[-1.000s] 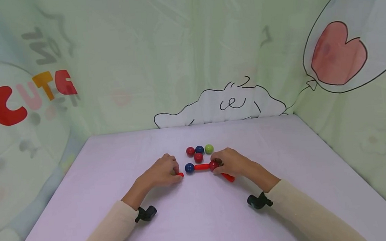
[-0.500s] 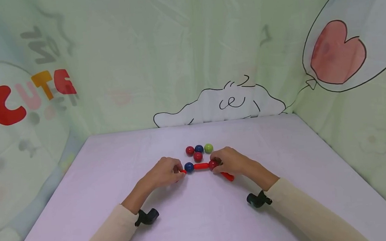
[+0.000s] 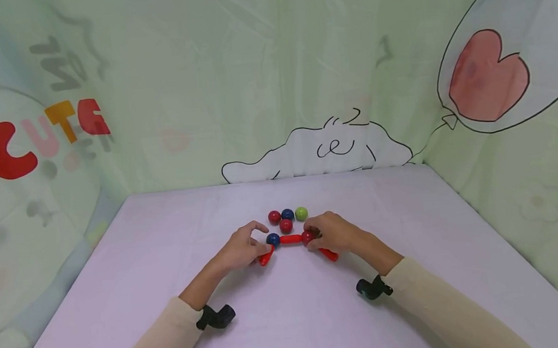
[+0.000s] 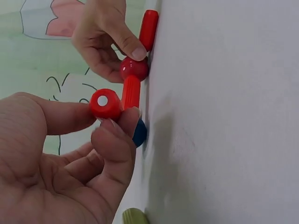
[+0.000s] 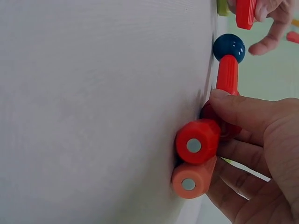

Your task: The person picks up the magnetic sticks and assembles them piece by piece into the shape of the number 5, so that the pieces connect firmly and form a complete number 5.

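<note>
One red rod [image 3: 266, 258] meets my left hand [image 3: 239, 249] beside the blue ball [image 3: 273, 240], head view. Left wrist view: rod end between spread fingers [image 4: 67, 117]; whether gripped, I cannot tell. Right wrist view: my right hand [image 5: 280, 144] pinches a red ball [image 5: 230, 131].

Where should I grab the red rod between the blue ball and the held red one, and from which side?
Pinch the red rod at its middle, probably from above, thumb and finger across its long sides. Its ends meet the blue ball and the red ball, which the right hand holds, leaving the middle bare.
</note>
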A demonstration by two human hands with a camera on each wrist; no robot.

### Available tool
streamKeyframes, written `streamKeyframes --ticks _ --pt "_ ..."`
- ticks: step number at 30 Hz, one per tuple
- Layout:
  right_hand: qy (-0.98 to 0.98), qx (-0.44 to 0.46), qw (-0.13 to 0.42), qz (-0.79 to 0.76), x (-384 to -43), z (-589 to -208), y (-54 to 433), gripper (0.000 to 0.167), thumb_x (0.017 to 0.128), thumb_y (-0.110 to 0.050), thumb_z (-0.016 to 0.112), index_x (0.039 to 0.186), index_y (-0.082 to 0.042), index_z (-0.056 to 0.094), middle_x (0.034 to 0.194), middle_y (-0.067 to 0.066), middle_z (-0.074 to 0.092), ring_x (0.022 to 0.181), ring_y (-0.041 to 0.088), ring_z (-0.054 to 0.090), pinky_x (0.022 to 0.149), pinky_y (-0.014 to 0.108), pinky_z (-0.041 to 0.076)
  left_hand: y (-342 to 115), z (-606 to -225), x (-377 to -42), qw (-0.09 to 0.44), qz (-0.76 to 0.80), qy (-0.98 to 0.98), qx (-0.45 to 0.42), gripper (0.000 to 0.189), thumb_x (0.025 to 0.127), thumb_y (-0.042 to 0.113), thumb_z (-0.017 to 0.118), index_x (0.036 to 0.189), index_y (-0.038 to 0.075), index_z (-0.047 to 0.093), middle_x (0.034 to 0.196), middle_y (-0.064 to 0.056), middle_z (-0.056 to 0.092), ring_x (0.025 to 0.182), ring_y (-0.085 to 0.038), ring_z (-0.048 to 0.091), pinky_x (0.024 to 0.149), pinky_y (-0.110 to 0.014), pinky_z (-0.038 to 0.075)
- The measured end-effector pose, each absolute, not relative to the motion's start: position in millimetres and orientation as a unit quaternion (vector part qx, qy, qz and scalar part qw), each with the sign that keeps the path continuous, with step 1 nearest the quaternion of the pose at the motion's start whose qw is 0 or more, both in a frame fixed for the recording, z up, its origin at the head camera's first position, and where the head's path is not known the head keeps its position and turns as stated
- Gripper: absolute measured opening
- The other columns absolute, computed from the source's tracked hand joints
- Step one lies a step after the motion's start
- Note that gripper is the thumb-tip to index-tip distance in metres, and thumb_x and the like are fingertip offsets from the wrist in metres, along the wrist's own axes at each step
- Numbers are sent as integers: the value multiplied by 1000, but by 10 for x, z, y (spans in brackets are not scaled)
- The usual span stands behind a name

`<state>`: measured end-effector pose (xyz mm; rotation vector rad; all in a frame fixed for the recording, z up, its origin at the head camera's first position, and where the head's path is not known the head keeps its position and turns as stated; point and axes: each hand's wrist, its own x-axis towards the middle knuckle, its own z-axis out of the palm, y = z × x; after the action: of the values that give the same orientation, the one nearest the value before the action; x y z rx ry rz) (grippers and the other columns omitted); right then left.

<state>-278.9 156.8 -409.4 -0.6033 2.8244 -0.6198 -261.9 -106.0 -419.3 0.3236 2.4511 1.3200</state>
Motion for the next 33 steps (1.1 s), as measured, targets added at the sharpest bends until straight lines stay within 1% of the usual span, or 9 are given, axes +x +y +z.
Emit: streamKeyframes --ticks 3,6,12,21,26,29,33 --pt "952 -205 92 -208 -2788 -4093 1568 40 84 -19 85 120 -10 70 100 1 68 93 17 59 83 31 57 -1050 -4240 -2638 179 481 850 119 52 97 17 68 145 12 49 75 -7 67 59 -20 60 61 -31 54" --pt "952 -205 93 -209 -2786 -4096 1566 40 84 -19 85 120 -10 70 100 1 68 93 17 59 83 32 58 -1042 -4285 -2647 188 493 840 128 53 97 13 65 148 12 49 72 -7 68 57 -20 63 63 -31 56" --pt "951 -202 98 -210 -2783 -4096 1559 41 84 -18 85 122 -10 69 102 1 68 95 17 59 84 31 58 -1020 -4341 -2654 195 513 826 130 48 98 8 61 145 10 53 73 -7 70 61 -20 68 69 -31 57" --pt "952 -199 93 -212 -2782 -4077 1552 43 84 -18 84 123 -10 69 101 1 67 96 17 59 83 31 58 -1003 -4333 -2640 198 538 810 124 47 97 6 62 142 8 53 73 -8 70 60 -20 68 71 -32 58" --pt "953 -189 94 -219 -2782 -4073 1539 43 84 -20 84 124 -10 68 101 0 67 96 18 59 81 31 58 -1002 -4346 -2651 191 542 809 122 45 95 8 65 140 8 56 73 -7 71 58 -19 68 69 -30 57" --pt "952 -188 92 -222 -2787 -4077 1534 43 85 -21 84 123 -10 69 101 0 67 95 18 59 81 31 58 -1007 -4349 -2655 185 538 814 119 45 94 10 66 139 9 57 74 -7 71 57 -18 67 67 -29 54" --pt "952 -191 91 -220 -2806 -4088 1529 41 85 -22 84 121 -11 69 100 0 67 94 17 59 80 30 58 -1013 -4340 -2657 182 538 815 114 45 94 11 66 139 10 57 75 -7 72 58 -19 68 68 -28 53"
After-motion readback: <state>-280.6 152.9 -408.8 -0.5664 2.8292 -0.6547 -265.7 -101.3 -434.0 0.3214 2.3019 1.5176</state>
